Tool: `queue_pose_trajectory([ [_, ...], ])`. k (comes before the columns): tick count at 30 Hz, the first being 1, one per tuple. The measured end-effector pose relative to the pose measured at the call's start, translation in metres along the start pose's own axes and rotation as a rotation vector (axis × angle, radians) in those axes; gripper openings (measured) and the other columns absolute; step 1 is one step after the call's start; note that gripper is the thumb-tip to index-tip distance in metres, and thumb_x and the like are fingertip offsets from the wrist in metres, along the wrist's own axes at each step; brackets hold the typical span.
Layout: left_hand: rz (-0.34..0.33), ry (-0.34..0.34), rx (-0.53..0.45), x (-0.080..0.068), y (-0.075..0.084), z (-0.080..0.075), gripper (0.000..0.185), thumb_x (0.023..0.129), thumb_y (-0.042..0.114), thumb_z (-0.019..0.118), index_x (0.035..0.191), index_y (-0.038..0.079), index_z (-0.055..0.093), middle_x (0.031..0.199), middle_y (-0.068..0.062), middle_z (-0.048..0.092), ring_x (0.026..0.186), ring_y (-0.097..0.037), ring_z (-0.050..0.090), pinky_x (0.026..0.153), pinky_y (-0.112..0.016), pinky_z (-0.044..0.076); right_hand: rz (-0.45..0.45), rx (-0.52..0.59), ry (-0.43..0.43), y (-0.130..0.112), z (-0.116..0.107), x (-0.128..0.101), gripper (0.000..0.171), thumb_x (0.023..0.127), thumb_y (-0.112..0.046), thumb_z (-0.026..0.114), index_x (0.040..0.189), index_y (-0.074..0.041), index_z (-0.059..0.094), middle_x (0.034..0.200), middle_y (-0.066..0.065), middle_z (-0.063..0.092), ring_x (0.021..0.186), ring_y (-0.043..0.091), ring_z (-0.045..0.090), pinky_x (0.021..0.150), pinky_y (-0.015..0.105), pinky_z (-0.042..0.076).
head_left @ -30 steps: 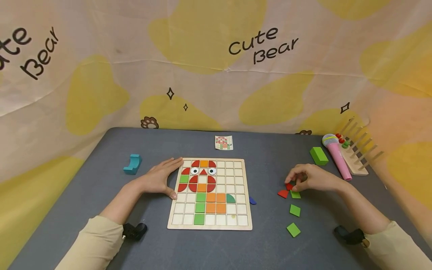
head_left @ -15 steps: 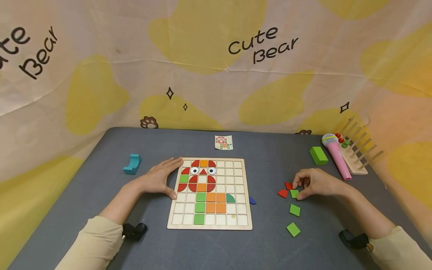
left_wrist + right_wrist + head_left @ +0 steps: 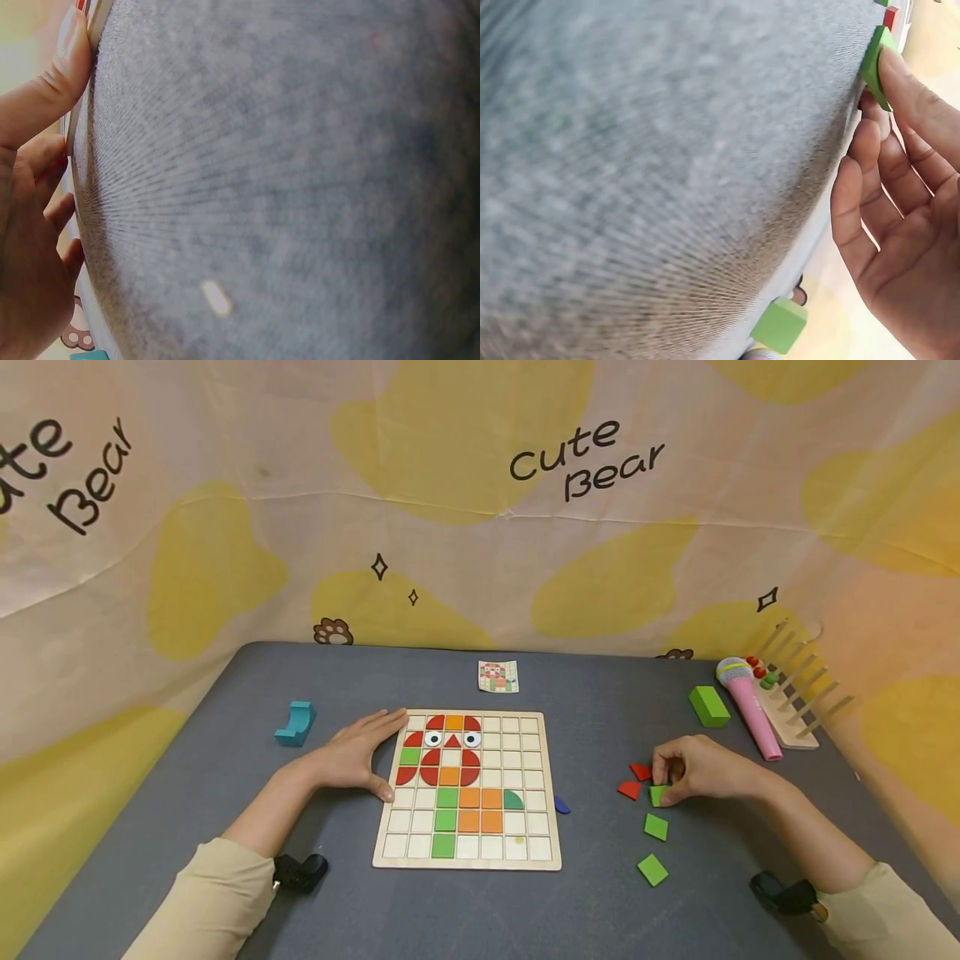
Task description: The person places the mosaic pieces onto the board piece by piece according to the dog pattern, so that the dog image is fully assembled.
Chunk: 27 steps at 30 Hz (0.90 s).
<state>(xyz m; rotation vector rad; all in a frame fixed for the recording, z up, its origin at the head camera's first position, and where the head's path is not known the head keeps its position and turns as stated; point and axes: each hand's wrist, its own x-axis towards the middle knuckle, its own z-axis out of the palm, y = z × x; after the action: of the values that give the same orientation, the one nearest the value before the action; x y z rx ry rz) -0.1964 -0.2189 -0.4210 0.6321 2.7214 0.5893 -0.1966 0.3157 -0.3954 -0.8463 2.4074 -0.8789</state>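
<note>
A wooden grid board (image 3: 552, 827) lies on the table, partly filled with red, orange and green tiles and two eye tiles. My left hand (image 3: 347, 760) rests along its left edge, thumb near the middle and fingers at the upper corner. Off to the right of the board, my right hand (image 3: 701, 767) pinches a green square tile (image 3: 874, 64) between thumb and forefinger, the tile tilted in the right wrist view. Beside those fingertips lie two red tiles (image 3: 628, 790). Nearer the front are two more green tiles, one (image 3: 656, 827) behind the other (image 3: 652, 870).
A blue piece (image 3: 562, 805) lies against the board's right side. Behind the board is a small pattern card (image 3: 498, 677). A teal curved block (image 3: 296, 724) sits at left. At back right are a green block (image 3: 708, 707), pink toy microphone (image 3: 752, 710) and pegged wooden rack (image 3: 799, 727).
My right hand has moved slightly right and toward me, off the red tiles, and now pinches the nearby green square tile. My left hand has stayed at the board's edge.
</note>
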Motion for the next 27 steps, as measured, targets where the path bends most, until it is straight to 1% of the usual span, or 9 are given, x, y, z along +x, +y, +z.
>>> queue_pose_trajectory([
  [3,0.001,0.004,-0.001,0.0,0.0,0.0,0.123,0.06,0.053,0.089,0.157,0.009,0.026,0.166,-0.013,0.021,0.152,-0.045,0.017,0.111,-0.075,0.02,0.017,0.012,-0.009,-0.003,-0.002,0.001,0.017,0.078,-0.022,0.083,0.081,-0.016,0.067,0.072,-0.007,0.063,0.062,-0.002,0.052,0.056,0.021,0.046],
  [6,0.0,0.005,0.002,0.0,0.0,0.0,0.123,0.06,0.053,0.089,0.157,0.009,0.026,0.166,-0.013,0.022,0.152,-0.045,0.018,0.111,-0.075,0.021,0.019,0.033,-0.016,-0.006,-0.004,0.002,0.015,0.081,-0.021,0.081,0.081,-0.015,0.067,0.072,-0.005,0.064,0.063,-0.002,0.052,0.057,0.021,0.047],
  [10,0.003,0.007,0.004,0.0,0.0,0.0,0.124,0.059,0.054,0.089,0.157,0.009,0.027,0.166,-0.013,0.022,0.151,-0.045,0.018,0.111,-0.075,0.021,0.006,0.051,-0.015,-0.014,-0.004,0.005,0.014,0.082,-0.02,0.079,0.086,-0.013,0.067,0.075,0.0,0.066,0.066,0.0,0.055,0.06,0.022,0.05],
  [14,0.007,0.006,0.004,0.0,0.0,0.0,0.124,0.06,0.053,0.089,0.157,0.009,0.027,0.166,-0.013,0.022,0.151,-0.045,0.018,0.11,-0.075,0.021,-0.028,0.051,-0.01,-0.023,0.001,0.011,0.012,0.084,-0.018,0.078,0.091,-0.014,0.069,0.077,0.001,0.068,0.068,0.002,0.058,0.063,0.022,0.053],
  [17,0.003,0.0,0.003,0.0,0.0,-0.001,0.124,0.06,0.054,0.088,0.157,0.009,0.026,0.166,-0.013,0.021,0.151,-0.045,0.018,0.11,-0.075,0.021,-0.043,0.043,-0.008,-0.031,0.006,0.019,0.011,0.086,-0.018,0.077,0.094,-0.015,0.07,0.077,-0.001,0.069,0.068,0.002,0.06,0.064,0.023,0.054],
  [20,0.004,0.001,0.002,0.0,0.0,-0.001,0.123,0.06,0.054,0.088,0.157,0.009,0.026,0.166,-0.013,0.021,0.152,-0.045,0.017,0.111,-0.074,0.021,-0.025,0.046,0.0,-0.042,0.014,0.027,0.011,0.085,-0.019,0.077,0.094,-0.017,0.07,0.076,-0.002,0.069,0.066,0.003,0.06,0.064,0.023,0.054],
  [27,0.014,0.008,0.004,0.0,-0.001,0.0,0.124,0.06,0.054,0.089,0.157,0.009,0.027,0.166,-0.013,0.022,0.151,-0.045,0.018,0.11,-0.075,0.021,-0.003,0.074,0.027,-0.068,0.042,0.045,0.009,0.085,-0.019,0.077,0.093,-0.016,0.072,0.075,-0.001,0.07,0.066,0.003,0.06,0.06,0.021,0.051],
])
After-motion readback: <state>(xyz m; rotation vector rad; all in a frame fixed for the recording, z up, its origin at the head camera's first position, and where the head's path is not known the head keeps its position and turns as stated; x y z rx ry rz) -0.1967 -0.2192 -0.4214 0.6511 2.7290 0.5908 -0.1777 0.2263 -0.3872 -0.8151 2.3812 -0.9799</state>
